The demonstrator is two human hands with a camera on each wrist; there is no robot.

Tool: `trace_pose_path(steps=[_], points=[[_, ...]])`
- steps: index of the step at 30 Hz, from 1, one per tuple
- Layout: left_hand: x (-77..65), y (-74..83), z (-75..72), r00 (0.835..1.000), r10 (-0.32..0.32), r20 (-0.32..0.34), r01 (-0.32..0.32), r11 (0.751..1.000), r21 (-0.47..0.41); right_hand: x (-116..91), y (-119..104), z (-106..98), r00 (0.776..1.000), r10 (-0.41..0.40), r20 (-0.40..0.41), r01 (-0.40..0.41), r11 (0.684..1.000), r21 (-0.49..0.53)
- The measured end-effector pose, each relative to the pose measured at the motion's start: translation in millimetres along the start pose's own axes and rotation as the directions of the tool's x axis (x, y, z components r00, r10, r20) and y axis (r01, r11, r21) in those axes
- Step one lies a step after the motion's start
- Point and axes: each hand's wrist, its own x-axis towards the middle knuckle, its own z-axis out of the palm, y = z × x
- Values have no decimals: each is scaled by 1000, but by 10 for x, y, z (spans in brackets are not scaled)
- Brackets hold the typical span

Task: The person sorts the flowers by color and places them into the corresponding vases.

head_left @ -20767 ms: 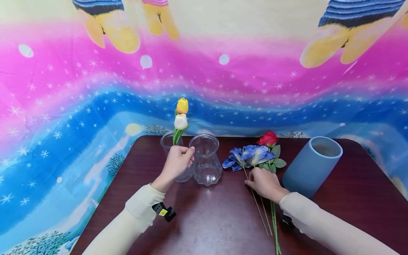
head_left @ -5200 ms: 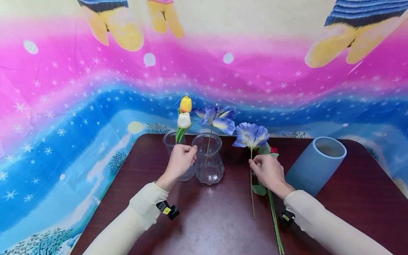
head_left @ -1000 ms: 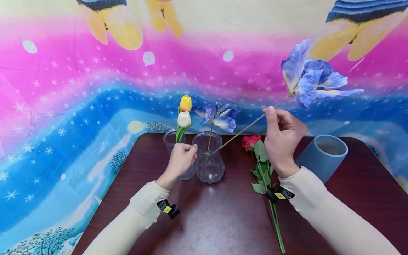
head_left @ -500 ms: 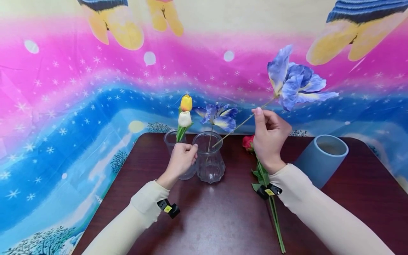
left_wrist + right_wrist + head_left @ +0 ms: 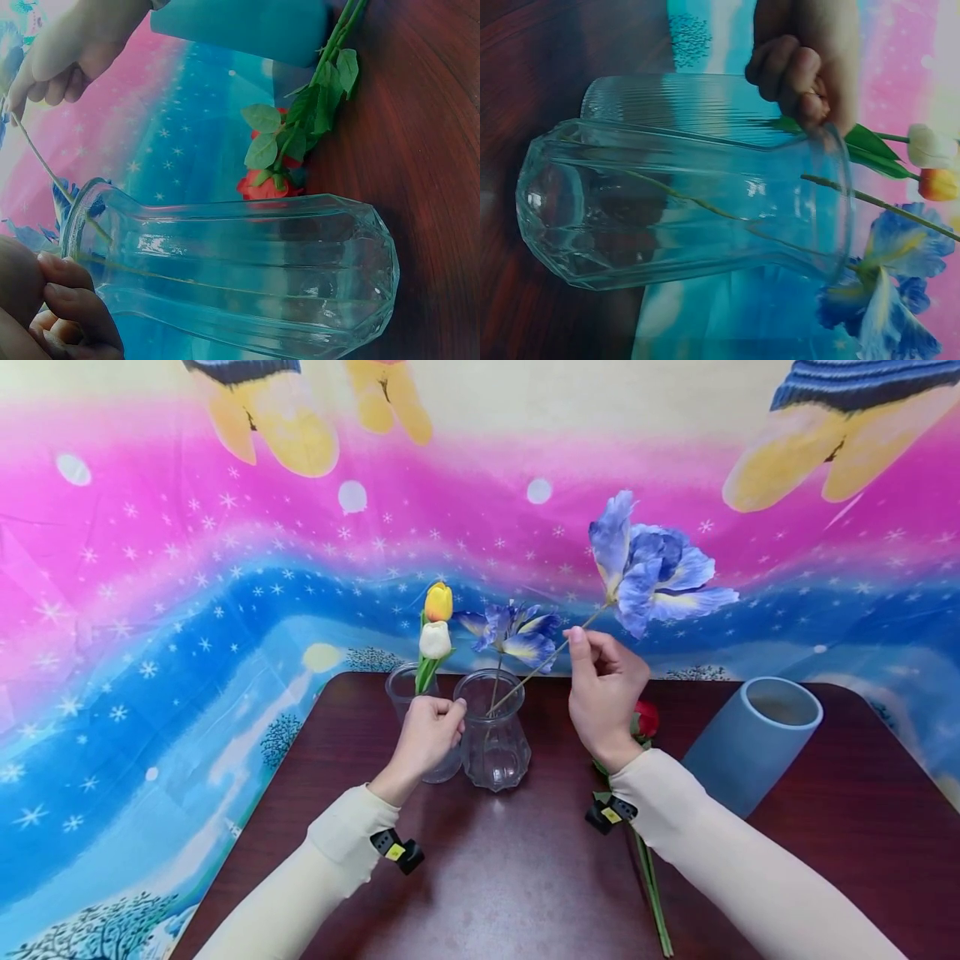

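Note:
My left hand (image 5: 423, 735) pinches the rim of a clear ribbed glass vase (image 5: 495, 758) between thumb and curled fingers. A blue iris (image 5: 516, 635) stands in that vase, its thin stem slanting down through the glass. Above and to the right, my right hand (image 5: 609, 697) pinches the stem of a second blue iris (image 5: 651, 572), just below its bloom. That stem tilts down to the left; its cut end (image 5: 810, 178) is inside the vase's neck, well above the bottom. My right hand's fingers are partly hidden in the left wrist view.
Another glass vase (image 5: 442, 770) stands close behind at left, holding a yellow tulip (image 5: 438, 602) and a white tulip (image 5: 435, 641). Red roses (image 5: 270, 185) lie on the dark table (image 5: 510, 877), partly under my right forearm. A blue-grey vase (image 5: 738, 768) stands at right.
The first iris went into the ribbed vase after the earliest frame. Over the last second my right hand moved left and slightly down, bringing the second iris's stem end into the vase mouth.

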Motion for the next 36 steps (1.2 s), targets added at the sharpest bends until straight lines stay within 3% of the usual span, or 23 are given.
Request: trace_pose_path(steps=[20, 36], points=[[-15, 14, 12, 1000, 10, -13, -10, 1000, 6, -341, 194, 129, 994, 28, 104, -16, 993, -115], [13, -11, 11, 1000, 6, -11, -6, 1000, 1, -479, 314, 173, 984, 42, 172, -5, 978, -207]])
